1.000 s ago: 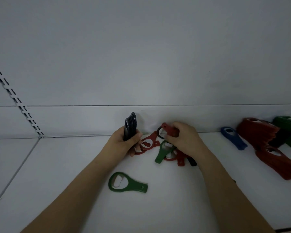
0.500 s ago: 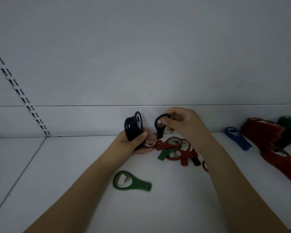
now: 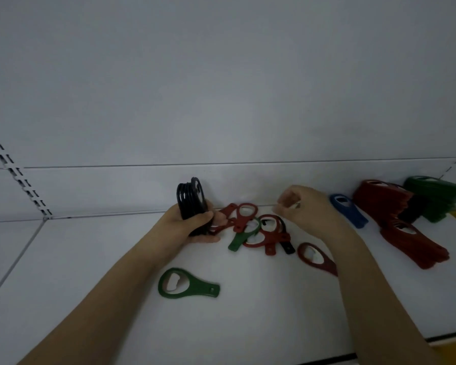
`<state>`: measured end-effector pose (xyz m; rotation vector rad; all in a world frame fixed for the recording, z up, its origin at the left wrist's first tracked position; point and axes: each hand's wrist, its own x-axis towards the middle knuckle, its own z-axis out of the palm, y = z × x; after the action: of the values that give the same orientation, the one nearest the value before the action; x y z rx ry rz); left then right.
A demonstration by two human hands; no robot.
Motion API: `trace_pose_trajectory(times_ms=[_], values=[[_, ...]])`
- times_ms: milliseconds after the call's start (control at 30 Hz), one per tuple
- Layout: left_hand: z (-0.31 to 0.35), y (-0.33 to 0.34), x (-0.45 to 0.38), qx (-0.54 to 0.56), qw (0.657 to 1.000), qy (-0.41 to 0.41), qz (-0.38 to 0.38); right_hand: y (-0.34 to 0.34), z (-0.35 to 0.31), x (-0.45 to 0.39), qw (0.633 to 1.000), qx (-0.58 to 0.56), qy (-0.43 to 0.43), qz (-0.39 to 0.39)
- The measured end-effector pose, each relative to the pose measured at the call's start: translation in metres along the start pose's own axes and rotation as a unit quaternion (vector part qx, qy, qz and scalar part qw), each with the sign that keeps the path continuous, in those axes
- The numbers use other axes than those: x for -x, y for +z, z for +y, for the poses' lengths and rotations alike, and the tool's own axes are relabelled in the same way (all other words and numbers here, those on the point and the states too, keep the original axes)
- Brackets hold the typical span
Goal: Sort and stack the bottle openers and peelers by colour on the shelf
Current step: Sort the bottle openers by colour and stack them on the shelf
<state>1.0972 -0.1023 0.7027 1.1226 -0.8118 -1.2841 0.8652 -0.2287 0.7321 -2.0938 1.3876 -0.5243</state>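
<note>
A lone green bottle opener [image 3: 186, 283] lies flat on the white shelf [image 3: 90, 259]. The left hand [image 3: 188, 225] grips an upright stack of black bottle openers [image 3: 191, 200]. Beside it sits a jumble of red, green and black openers [image 3: 258, 231]. The right hand [image 3: 304, 206] hovers above, fingers loosely curled, blurred; whether it holds anything I cannot tell. Further right lie a blue opener [image 3: 349, 210], red stacks [image 3: 382, 200] and a green stack [image 3: 437, 194].
</note>
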Motion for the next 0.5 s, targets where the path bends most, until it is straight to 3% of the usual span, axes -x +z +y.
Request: trace_pose_trajectory(times_ms=[133,367,500], values=[[-0.004,0.001,-0.005,-0.017,1.000,0.005,0.020,0.010,0.016,0.010,0.994,0.057,0.007,-0.094],[-0.008,0.003,-0.003,-0.082,0.997,0.010,0.003,0.011,0.001,0.010,0.986,0.073,0.069,-0.135],[-0.007,0.003,-0.002,-0.074,0.997,0.012,0.008,0.012,-0.001,0.010,0.990,0.035,0.088,-0.104]])
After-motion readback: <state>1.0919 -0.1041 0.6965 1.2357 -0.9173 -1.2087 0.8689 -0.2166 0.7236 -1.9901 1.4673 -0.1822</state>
